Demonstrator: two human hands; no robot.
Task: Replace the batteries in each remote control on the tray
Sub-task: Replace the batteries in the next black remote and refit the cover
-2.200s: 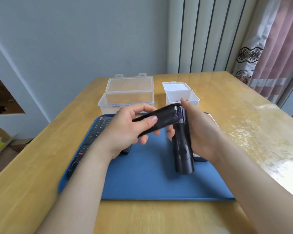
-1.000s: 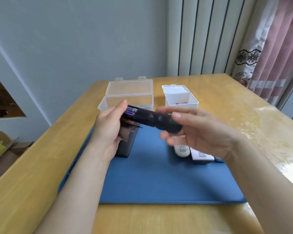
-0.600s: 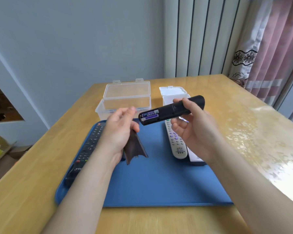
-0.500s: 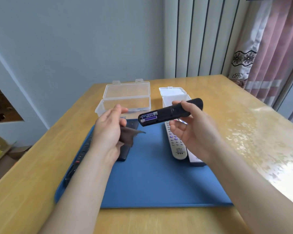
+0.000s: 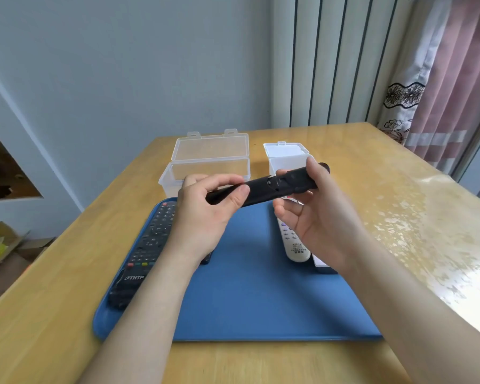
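I hold a slim black remote (image 5: 288,182) level above the blue tray (image 5: 261,306). My right hand (image 5: 313,217) grips its right end between thumb and fingers. My left hand (image 5: 205,214) pinches the black battery cover (image 5: 250,191) against the remote's left half, so the batteries are hidden. On the tray lie a long black remote (image 5: 147,250) at the left, a white remote (image 5: 294,245) at the right, and a dark one (image 5: 323,266) beside it, partly behind my right wrist.
Two open plastic boxes stand beyond the tray: a wide clear one (image 5: 208,167) and a small white one (image 5: 287,159). The wooden table (image 5: 372,195) runs out to the right towards a curtain (image 5: 449,87). A wall is behind.
My left hand brought the loose battery cover up from over the tray and laid it over the remote's open compartment. The purple batteries no longer show. My right hand kept the remote raised.
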